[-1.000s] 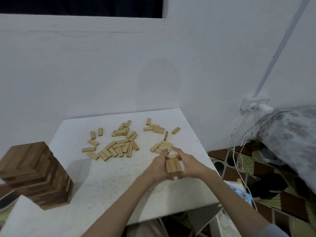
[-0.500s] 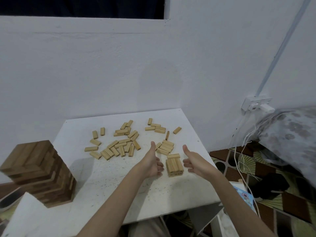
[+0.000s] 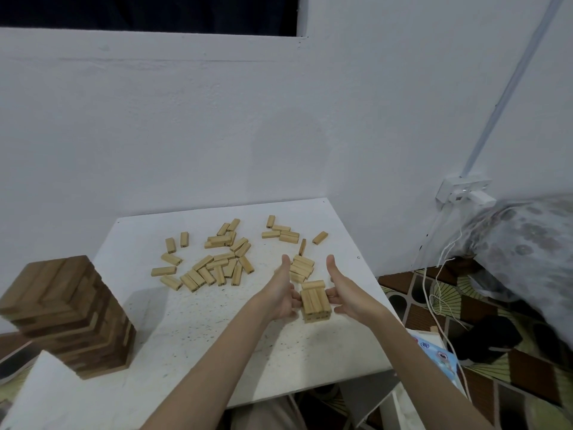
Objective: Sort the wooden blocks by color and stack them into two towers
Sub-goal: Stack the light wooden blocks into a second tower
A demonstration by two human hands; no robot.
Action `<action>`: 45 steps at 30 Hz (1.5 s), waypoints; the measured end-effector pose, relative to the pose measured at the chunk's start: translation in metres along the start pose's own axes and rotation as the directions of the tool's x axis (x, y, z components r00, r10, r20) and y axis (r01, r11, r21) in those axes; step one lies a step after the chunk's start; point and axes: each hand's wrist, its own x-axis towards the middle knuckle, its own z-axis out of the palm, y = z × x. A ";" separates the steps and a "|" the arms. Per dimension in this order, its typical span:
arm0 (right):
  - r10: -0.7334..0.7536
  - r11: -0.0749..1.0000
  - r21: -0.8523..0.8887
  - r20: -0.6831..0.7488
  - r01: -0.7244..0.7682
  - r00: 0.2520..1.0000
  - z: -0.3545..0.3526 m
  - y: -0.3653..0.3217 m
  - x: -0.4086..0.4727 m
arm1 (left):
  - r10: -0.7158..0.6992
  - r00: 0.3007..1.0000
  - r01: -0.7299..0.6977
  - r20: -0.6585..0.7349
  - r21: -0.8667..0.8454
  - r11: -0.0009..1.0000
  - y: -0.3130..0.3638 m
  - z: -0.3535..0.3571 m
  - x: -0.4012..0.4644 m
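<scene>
between both hands (image 3: 280, 293) (image 3: 347, 293) stands the light stack (image 3: 315, 302).

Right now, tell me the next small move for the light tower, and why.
Probably reach the right hand for a loose light block just behind the small light stack: both hands flank it, holding nothing, its top layer has one block, and many lie unstacked.

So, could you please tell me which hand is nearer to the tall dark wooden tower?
Left. The left hand is on the side of the small light stack facing the dark tower; the right hand is beyond that stack.
</scene>
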 end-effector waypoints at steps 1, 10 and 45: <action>0.001 1.000 0.001 -0.007 -0.001 1.000 0.000 0.001 0.000 | -0.003 1.000 0.003 0.001 0.000 1.000 0.000 0.000 0.000; 0.029 0.998 -0.048 -0.067 -0.032 0.997 0.000 0.001 -0.002 | 0.009 1.000 -0.009 -0.007 -0.017 1.000 -0.007 -0.006 0.001; -0.231 0.768 -0.639 -0.236 0.028 0.944 -0.009 -0.039 0.163 | 0.667 0.336 0.107 -0.664 0.731 0.674 0.024 -0.210 0.067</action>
